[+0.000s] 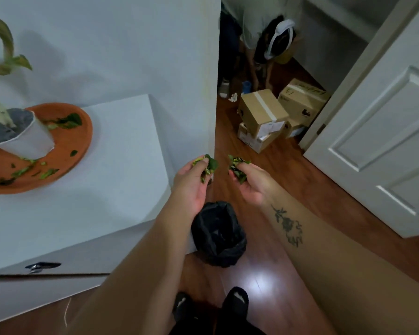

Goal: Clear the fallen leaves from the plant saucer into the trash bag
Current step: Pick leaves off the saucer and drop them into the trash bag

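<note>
Head view, the only one available. Grip: my left hand (191,187) holds a clump of leaves (209,165), fingers curled round it; my right hand (252,187) pinches a second clump (237,168) the same way. Both hands are out past the corner of the white cabinet (107,189), above the wooden floor (276,262). Below my wrists, against the cabinet corner, sits the trash bag (219,235), mouth open but slumped. Loose leaves (68,120) lie scattered on the orange saucer (65,163) round the white pot (29,141). Job partly done, by my estimate.

Risk: my hands look to be beyond the bag mouth, not over it. Released from here, light leaves would likely drift and land on the floor. The slumped rim narrows the target. Small bits may also cling to my fingers. Remedy: bring both hands lower and nearer before opening them.
</note>
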`<state>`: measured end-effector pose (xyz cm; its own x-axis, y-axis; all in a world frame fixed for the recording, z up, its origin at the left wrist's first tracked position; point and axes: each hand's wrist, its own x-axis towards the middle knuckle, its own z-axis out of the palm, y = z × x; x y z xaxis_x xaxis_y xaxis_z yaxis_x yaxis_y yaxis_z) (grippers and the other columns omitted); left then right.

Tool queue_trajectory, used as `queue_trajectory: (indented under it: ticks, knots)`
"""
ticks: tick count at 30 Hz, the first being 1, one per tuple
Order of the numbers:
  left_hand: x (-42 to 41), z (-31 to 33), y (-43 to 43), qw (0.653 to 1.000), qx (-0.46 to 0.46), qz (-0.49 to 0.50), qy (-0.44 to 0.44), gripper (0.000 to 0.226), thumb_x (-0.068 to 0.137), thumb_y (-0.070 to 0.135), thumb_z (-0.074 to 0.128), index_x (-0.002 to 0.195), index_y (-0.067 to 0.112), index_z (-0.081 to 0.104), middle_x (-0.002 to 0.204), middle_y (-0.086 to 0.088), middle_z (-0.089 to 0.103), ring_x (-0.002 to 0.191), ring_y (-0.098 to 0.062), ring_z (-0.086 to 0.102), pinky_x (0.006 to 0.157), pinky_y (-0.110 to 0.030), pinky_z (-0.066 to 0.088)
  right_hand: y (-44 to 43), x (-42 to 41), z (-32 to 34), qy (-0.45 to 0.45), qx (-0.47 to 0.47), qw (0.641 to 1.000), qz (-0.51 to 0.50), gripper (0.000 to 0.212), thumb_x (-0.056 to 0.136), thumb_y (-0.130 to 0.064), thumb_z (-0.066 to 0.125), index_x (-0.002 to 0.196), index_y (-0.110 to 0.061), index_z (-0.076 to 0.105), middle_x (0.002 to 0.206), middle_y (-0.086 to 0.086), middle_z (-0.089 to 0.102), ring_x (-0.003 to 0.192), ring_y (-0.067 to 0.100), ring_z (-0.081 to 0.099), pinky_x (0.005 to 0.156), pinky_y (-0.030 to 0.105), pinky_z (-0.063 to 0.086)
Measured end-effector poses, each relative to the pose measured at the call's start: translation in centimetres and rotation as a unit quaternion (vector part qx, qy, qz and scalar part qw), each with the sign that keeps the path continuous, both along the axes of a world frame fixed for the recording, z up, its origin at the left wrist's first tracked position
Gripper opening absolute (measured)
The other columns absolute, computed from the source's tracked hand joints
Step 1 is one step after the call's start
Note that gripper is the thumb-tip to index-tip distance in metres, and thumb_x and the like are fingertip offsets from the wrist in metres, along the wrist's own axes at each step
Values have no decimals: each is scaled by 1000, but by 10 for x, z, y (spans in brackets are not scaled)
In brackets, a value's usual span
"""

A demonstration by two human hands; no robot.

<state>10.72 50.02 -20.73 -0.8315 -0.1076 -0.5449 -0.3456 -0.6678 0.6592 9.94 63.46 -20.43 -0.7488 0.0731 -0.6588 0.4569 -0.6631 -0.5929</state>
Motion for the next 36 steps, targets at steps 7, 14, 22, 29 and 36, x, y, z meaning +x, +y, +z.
queue_trajectory:
  ticks: [7, 14, 22, 29, 36]
  knots:
    - [-9, -33, 34, 999, 22, -4, -42, 15, 90, -2, 63, 105, -2, 65, 91, -12, 71, 85, -17, 70, 80, -24, 58, 34, -4, -39, -32, -1, 999, -20, 7, 91, 6, 53, 94, 1, 57, 95, 16, 59, 80, 20, 59, 52, 19, 57]
    - [-16, -89, 46, 997, -3, 0, -80, 22, 91, -3, 61, 112, -4, 63, 90, -10, 71, 80, -15, 71, 71, -21, 59, 44, -17, -83, -56, -5, 998, -13, 11, 91, 5, 53, 83, -1, 57, 86, 14, 59, 78, 20, 59, 51, 18, 56]
    - [-20, -209, 47, 992, -49, -23, -116, 9, 93, -2, 58, 100, -3, 63, 88, -13, 66, 80, -20, 66, 87, -29, 56, 50, -18, -194, -105, -6, 994, 1, 14, 92, 4, 53, 81, -3, 58, 93, 15, 60, 79, 18, 59, 56, 18, 57]
    - [-11, -334, 37, 980, -93, -81, -157, 18, 93, 2, 59, 108, -5, 66, 101, -19, 72, 91, -25, 71, 78, -29, 59, 44, -9, -314, -126, -6, 992, 19, 17, 91, 5, 53, 77, -2, 59, 83, 12, 64, 79, 18, 62, 61, 19, 59]
    - [-14, -415, 33, 917, -264, -230, -190, 12, 91, 18, 60, 94, 20, 72, 104, -9, 73, 93, -21, 69, 76, -28, 53, 38, 0, -412, -188, 86, 968, 144, 17, 91, -7, 58, 108, -7, 60, 108, 10, 62, 103, 23, 59, 77, 30, 55]
